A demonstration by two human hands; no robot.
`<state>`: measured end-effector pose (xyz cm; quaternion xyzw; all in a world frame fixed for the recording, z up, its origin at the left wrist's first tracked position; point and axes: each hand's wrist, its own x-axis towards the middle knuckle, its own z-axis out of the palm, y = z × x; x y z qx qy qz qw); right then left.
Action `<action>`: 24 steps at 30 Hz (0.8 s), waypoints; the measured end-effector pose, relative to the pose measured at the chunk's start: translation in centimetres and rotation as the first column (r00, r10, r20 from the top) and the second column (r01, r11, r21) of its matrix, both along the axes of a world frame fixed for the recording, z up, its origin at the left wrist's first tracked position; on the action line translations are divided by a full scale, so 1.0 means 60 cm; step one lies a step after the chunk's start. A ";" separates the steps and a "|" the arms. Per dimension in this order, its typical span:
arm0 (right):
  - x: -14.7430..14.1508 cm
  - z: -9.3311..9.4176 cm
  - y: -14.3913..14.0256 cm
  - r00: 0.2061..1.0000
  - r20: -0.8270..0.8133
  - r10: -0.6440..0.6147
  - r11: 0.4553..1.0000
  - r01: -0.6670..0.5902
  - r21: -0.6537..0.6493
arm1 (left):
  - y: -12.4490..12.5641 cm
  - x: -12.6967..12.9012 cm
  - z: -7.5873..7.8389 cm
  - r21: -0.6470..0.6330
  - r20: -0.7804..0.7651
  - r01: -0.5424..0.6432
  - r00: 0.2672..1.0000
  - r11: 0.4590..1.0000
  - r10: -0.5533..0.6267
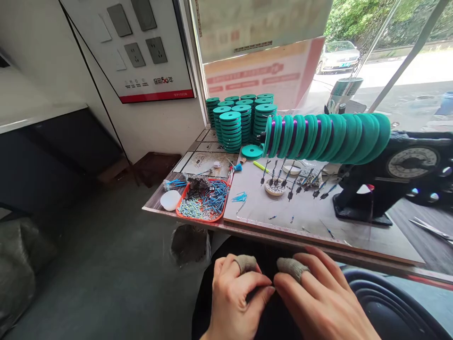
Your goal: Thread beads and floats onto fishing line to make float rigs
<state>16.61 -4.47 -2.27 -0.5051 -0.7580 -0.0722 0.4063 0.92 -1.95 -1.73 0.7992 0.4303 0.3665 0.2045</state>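
Observation:
Low in front of the table edge, my left hand pinches thumb against index finger. My right hand meets it at the fingertips, its fingers bent and close together. Whatever they hold, if anything, is too small or hidden to make out. Each hand wears a grey-beige knitted finger cover. Beyond them stands a black machine carrying a row of green spools, some showing purple thread. Several small dark weights or clips hang beneath the spools. A round dish of small silvery pieces sits below.
An orange tray of blue, pale green and silvery small parts lies on the table's left, beside a white round lid. Stacked green spools stand at the back. Scissors lie at right; a black round container is below them.

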 end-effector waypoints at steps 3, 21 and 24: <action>0.000 0.000 0.000 1.000 0.013 0.001 1.000 0.000 -0.017 | 0.001 0.000 0.002 0.042 -0.024 -0.012 1.000 0.999 0.013; -0.004 -0.002 0.004 1.000 0.024 0.000 1.000 0.000 0.003 | 0.001 0.003 0.006 0.151 -0.059 -0.049 0.997 0.987 0.058; -0.004 -0.005 0.004 0.999 0.037 -0.002 1.000 0.002 0.009 | 0.001 0.002 0.009 0.165 -0.085 -0.045 0.995 0.985 0.060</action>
